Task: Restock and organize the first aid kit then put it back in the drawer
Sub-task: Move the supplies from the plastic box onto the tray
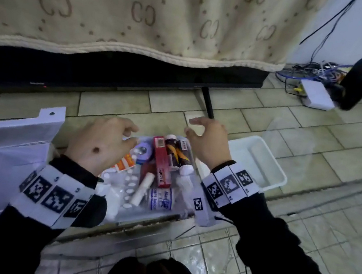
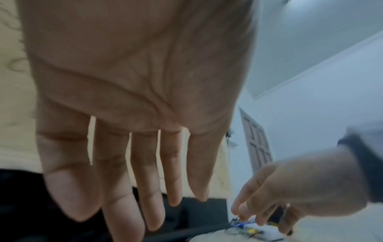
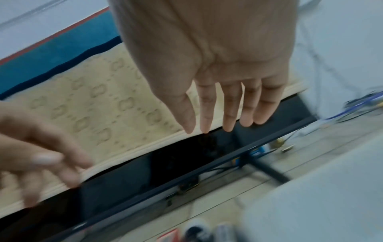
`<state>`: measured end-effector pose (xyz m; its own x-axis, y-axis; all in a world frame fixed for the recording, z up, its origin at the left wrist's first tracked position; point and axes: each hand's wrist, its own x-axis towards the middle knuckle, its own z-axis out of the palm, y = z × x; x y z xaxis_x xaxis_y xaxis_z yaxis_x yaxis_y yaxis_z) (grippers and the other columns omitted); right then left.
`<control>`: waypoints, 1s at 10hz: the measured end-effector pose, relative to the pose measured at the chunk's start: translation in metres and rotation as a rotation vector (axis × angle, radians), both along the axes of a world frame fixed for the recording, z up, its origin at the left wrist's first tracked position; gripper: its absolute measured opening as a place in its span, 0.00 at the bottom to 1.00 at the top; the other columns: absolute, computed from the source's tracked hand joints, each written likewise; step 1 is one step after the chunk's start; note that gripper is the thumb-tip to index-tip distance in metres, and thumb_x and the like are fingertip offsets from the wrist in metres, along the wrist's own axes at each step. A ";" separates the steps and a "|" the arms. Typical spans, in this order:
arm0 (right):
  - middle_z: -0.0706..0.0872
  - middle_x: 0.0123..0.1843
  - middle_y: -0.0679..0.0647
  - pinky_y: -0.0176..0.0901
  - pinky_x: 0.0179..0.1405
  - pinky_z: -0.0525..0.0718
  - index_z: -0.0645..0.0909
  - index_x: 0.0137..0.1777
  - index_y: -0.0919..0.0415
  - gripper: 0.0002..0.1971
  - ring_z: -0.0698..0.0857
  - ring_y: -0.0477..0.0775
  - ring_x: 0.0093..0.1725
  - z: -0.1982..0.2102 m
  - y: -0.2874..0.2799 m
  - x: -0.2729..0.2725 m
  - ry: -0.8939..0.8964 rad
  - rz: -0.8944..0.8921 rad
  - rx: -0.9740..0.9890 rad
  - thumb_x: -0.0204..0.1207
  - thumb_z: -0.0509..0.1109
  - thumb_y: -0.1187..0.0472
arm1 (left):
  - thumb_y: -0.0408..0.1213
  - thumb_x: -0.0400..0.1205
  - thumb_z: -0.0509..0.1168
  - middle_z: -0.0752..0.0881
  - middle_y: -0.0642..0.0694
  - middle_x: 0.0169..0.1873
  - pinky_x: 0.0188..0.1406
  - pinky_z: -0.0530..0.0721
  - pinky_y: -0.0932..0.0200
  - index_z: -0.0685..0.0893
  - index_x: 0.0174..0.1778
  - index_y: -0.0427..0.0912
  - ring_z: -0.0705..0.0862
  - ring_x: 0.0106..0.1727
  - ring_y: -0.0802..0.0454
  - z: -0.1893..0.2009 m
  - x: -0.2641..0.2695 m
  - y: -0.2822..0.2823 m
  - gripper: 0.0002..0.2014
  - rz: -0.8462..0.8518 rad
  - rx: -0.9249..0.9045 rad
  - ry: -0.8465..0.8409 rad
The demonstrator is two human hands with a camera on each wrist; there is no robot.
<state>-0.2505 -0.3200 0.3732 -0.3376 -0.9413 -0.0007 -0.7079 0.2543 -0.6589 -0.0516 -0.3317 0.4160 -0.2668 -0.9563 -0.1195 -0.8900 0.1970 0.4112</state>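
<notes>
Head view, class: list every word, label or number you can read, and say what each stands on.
"Bacidin": red box in the first aid kit.
Blue print starting "Med": white packet; the rest is blurred.
Repeated "CC"-like monogram: beige blanket.
Orange box, bottle labels, wristband numbers: too blurred to read.

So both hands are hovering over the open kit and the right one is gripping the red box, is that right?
Not quite. Both hands hover over the kit, but the right hand holds nothing; the right wrist view shows its fingers straight. The red box lies untouched in the kit.
</notes>
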 end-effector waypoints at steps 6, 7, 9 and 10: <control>0.83 0.62 0.63 0.47 0.60 0.80 0.79 0.55 0.64 0.23 0.82 0.60 0.62 -0.059 0.050 -0.230 0.030 -0.698 0.454 0.70 0.74 0.46 | 0.45 0.81 0.64 0.86 0.39 0.44 0.41 0.83 0.53 0.81 0.49 0.35 0.87 0.44 0.42 -0.053 -0.151 -0.014 0.15 -0.274 0.215 -0.270; 0.84 0.62 0.63 0.52 0.62 0.81 0.78 0.53 0.63 0.27 0.83 0.60 0.60 -0.066 0.048 -0.235 0.057 -0.739 0.437 0.61 0.81 0.47 | 0.42 0.80 0.64 0.86 0.36 0.44 0.41 0.87 0.49 0.81 0.48 0.33 0.88 0.41 0.40 -0.061 -0.150 -0.012 0.13 -0.230 0.260 -0.149; 0.73 0.73 0.58 0.53 0.62 0.76 0.65 0.74 0.65 0.38 0.75 0.65 0.69 -0.079 0.066 -0.254 -0.169 -0.766 0.285 0.67 0.78 0.57 | 0.35 0.79 0.63 0.87 0.34 0.41 0.46 0.88 0.44 0.83 0.50 0.32 0.87 0.45 0.38 -0.062 -0.148 -0.015 0.10 -0.175 0.239 -0.076; 0.77 0.69 0.58 0.48 0.57 0.78 0.69 0.73 0.63 0.33 0.79 0.62 0.66 -0.073 0.059 -0.261 -0.355 -0.788 0.176 0.69 0.76 0.58 | 0.34 0.80 0.63 0.88 0.35 0.39 0.43 0.89 0.45 0.83 0.50 0.32 0.90 0.38 0.42 -0.063 -0.148 -0.015 0.09 -0.150 0.261 -0.033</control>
<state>-0.5114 -0.2613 0.3005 -0.8406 -0.4114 -0.3523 -0.0447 0.7009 -0.7118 -0.1998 -0.3470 0.3528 -0.3951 -0.8421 -0.3672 -0.8725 0.2187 0.4370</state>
